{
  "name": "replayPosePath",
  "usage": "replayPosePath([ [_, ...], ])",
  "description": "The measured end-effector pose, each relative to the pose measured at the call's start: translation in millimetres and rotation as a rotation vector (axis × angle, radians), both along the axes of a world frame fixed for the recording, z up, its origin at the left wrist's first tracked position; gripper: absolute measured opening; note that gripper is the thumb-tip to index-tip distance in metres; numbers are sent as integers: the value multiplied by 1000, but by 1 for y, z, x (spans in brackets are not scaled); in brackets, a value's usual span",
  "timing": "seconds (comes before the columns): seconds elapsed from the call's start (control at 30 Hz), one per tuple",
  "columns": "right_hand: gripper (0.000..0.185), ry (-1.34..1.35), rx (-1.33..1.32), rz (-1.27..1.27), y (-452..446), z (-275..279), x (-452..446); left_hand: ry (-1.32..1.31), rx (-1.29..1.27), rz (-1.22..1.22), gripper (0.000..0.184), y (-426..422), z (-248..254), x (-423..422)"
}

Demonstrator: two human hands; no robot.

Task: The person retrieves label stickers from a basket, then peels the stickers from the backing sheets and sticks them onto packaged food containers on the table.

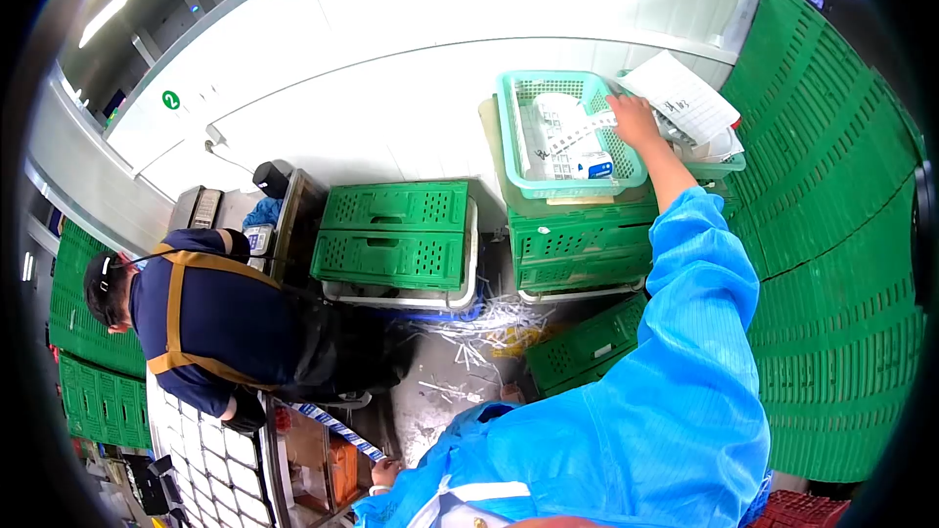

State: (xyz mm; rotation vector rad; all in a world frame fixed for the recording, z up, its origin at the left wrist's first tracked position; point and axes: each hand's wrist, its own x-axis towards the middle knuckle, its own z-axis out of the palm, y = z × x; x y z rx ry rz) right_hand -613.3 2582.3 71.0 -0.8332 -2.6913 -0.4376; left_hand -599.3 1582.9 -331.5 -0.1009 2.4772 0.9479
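My right hand (636, 120) reaches over the right side of a light green basket (636, 172), its fingers closed on the end of a white printed strip (587, 127). Inside the basket lie white label rolls and a blue-and-white packet (595, 166). Just right of the hand, a sheet of paper with handwriting (682, 96) rests on a second basket (719, 169). Low in the view, my left hand (385, 472) is at the lower end of a blue-and-white strip (337, 430); its fingers look closed around that end.
A co-worker in dark clothes (225, 313) bends over at the left. Green crates (391, 235) stand by the white wall, with more crates (822, 235) stacked at the right. Paper strips (489, 321) litter the floor. A metal-framed table (210, 460) stands lower left.
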Motion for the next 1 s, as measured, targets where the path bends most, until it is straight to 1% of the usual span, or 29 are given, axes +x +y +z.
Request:
replayPosePath([
  [0.03, 52, 4, 18, -25, 5, 6, -3, -160, 110, 153, 28, 8, 12, -6],
  [0.07, 47, 5, 38, -48, 9, 12, -3, 29, -6, 12, 28, 14, 24, -8],
  [0.1, 33, 79, 106, 30, 15, 18, 1, -12, 3, 49, 28, 24, 33, -12],
  [0.13, 32, 150, 43, 39, 13, 33, 5, -55, 13, 88, 28, 20, 28, -13],
  [0.17, 32, 219, -22, 48, 12, 51, 11, -159, 227, 151, 29, 16, 22, -20],
  [0.2, 32, 287, -86, 54, 10, 73, 17, -70, 32, 52, 28, 17, 17, -17],
  [0.27, 37, 533, -126, -29, 10, 119, 24, -260, 184, 255, 28, 34, 32, -21],
  [0.33, 38, 633, -91, -56, 5, 174, 39, -38, 86, -94, 32, 21, 2, -19],
  [0.4, 44, 888, -8, -4, 14, 216, 57, 16, 12, -129, 34, 32, 5, -15],
  [0.43, 43, 991, -20, 9, -14, 244, 68, -19, -42, -141, 39, 33, -4, -18],
  [0.47, 42, 1094, -32, 26, -52, 273, 75, -121, -4, -140, 40, 44, 20, -26],
  [0.53, 31, 1340, -6, 340, -98, 304, 79, -85, 134, -158, 40, 88, 67, -30],
  [0.6, 29, 1463, -270, 647, -122, 326, 80, -79, 164, -116, 37, 132, 111, -47],
  [0.67, 28, 1373, -410, 825, -200, 341, 71, -29, 245, -154, 35, 158, 120, -72],
  [0.7, 28, 1324, -487, 920, -238, 337, 66, 74, 318, -223, 36, 181, 144, -81],
  [0.73, 30, 1163, -453, 817, -260, 329, 65, 180, 388, -281, 36, 212, 190, -83],
  [0.77, 32, 1006, -505, 814, -290, 315, 59, 101, 625, -283, 34, 243, 240, -82],
  [0.8, 35, 845, -546, 807, -321, 302, 54, 59, 780, -298, 35, 269, 286, -78],
  [0.83, 30, 670, -660, 886, -348, 287, 47, -7, 917, -275, 38, 290, 326, -69],
  [0.87, 26, 488, -773, 944, -375, 272, 40, -3, 1015, -309, 47, 305, 362, -62],
  [0.9, 31, 485, -788, 1118, -393, 247, 23, 34, 1068, -367, 55, 314, 388, -57],
  [0.93, 28, 384, -981, 1193, -411, 228, 11, 199, 1057, -436, 61, 321, 398, -56],
  [0.97, 26, 186, -1199, 1089, -428, 212, 0, 247, 1068, -443, 69, 328, 420, -53],
  [1.0, 24, 54, -1412, 1049, -439, 187, -15, 200, 1234, -405, 76, 334, 427, -52],
])
